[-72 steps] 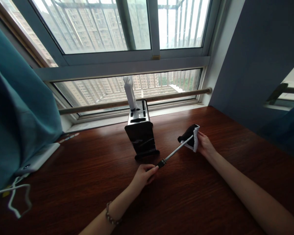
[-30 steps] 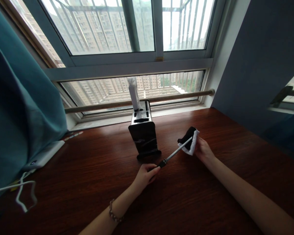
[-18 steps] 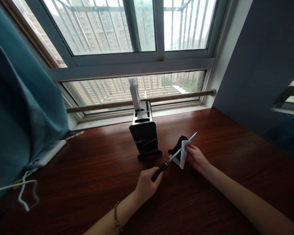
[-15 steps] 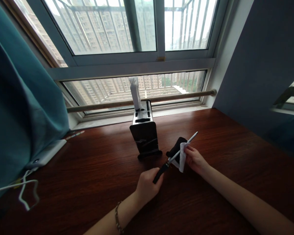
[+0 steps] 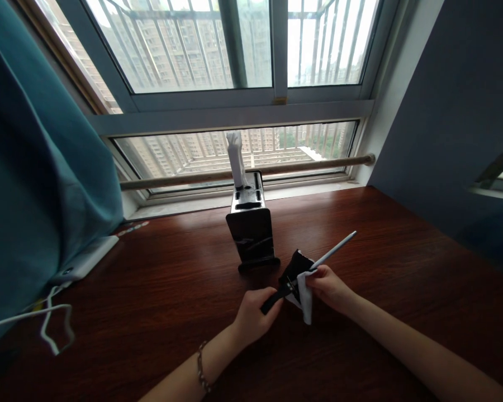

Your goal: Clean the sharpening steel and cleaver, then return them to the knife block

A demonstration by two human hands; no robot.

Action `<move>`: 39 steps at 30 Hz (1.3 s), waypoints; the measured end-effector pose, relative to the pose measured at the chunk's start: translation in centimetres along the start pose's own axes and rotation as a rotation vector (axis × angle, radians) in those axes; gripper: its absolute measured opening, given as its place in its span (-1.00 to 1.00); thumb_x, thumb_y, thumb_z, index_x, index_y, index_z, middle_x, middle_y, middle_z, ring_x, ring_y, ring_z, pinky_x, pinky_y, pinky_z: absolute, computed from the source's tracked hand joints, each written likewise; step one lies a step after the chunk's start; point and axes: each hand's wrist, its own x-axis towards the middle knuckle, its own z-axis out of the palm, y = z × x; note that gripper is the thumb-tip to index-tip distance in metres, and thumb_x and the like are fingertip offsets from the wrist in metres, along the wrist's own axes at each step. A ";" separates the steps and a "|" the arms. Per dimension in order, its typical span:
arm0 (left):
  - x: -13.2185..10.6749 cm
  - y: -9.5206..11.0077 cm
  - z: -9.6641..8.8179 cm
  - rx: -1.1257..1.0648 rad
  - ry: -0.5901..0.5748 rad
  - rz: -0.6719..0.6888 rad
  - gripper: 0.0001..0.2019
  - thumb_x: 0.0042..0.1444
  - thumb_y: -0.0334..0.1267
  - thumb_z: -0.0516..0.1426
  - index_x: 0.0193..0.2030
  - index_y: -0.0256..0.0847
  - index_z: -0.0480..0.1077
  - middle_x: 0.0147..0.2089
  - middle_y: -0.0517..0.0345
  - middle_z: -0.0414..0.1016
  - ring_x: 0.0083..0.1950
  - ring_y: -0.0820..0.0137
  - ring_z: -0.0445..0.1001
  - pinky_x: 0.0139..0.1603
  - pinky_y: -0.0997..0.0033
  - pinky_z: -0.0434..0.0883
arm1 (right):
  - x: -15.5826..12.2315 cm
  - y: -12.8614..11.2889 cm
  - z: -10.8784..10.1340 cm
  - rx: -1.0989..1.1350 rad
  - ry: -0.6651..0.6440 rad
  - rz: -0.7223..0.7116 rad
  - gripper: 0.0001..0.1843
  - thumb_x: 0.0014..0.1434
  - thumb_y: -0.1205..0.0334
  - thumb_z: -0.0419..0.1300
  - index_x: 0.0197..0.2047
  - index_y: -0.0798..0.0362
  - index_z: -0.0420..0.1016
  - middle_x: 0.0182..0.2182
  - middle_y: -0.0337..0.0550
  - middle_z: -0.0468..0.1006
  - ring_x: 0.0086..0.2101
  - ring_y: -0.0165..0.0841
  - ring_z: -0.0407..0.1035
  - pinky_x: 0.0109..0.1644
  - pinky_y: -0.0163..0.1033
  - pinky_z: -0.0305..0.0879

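My left hand (image 5: 254,312) is closed around the black handle of what looks like a sharpening steel (image 5: 335,249), a slim grey rod pointing up and to the right. My right hand (image 5: 329,286) pinches a black-and-white cloth (image 5: 305,301) against the rod. The cloth wraps part of the shaft near the handle, its white side hanging down and its black side facing the block. Beyond the cloth, the rod's far end is bare. Behind both hands stands a black knife block (image 5: 254,237) with slots on top; a white upright piece (image 5: 236,159) sticks out of it.
The hands are over a reddish-brown wooden table (image 5: 184,268). To the left, a white power strip (image 5: 88,259) with a white cable (image 5: 46,329) lies beside a teal curtain (image 5: 75,156). A barred window (image 5: 201,56) rises behind the table.
My right hand has slid the cloth lower, toward the handle, and more of the rod's far end shows. My left hand keeps its grip. The view has shifted slightly.
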 end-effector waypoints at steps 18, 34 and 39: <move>1.2 -0.3 0.5 -0.344 -0.101 -0.321 -0.67 0.12 -0.05 0.04 -0.42 -0.32 0.40 -0.60 0.23 0.27 -0.57 0.56 0.22 -0.55 0.56 0.13 | 0.1 -1.2 1.3 0.014 0.164 0.025 -0.70 -0.23 0.15 0.37 -0.41 0.17 0.54 -0.53 -0.14 0.53 -0.47 -0.39 0.38 -0.27 -0.23 0.26; 1.1 0.2 -0.5 0.064 -0.015 -0.087 -0.73 0.16 -0.15 0.00 -0.25 -0.29 0.42 -0.39 0.07 0.45 -0.35 0.40 0.41 -0.32 0.47 0.27 | 1.9 -4.7 -2.8 0.101 0.399 -0.172 -0.72 -0.23 0.20 0.38 -0.38 0.09 0.52 -0.52 -0.22 0.55 -0.53 -0.41 0.40 -0.41 -0.30 0.36; 1.6 0.5 0.0 -0.423 -0.167 -0.428 -0.59 0.13 0.04 -0.02 -0.41 -0.32 0.37 -0.65 0.29 0.15 -0.65 0.58 0.12 -0.64 0.55 0.07 | 2.4 -6.2 -4.6 0.102 0.489 -0.252 -0.76 -0.20 0.22 0.36 -0.39 0.08 0.51 -0.54 -0.25 0.53 -0.55 -0.46 0.38 -0.44 -0.36 0.36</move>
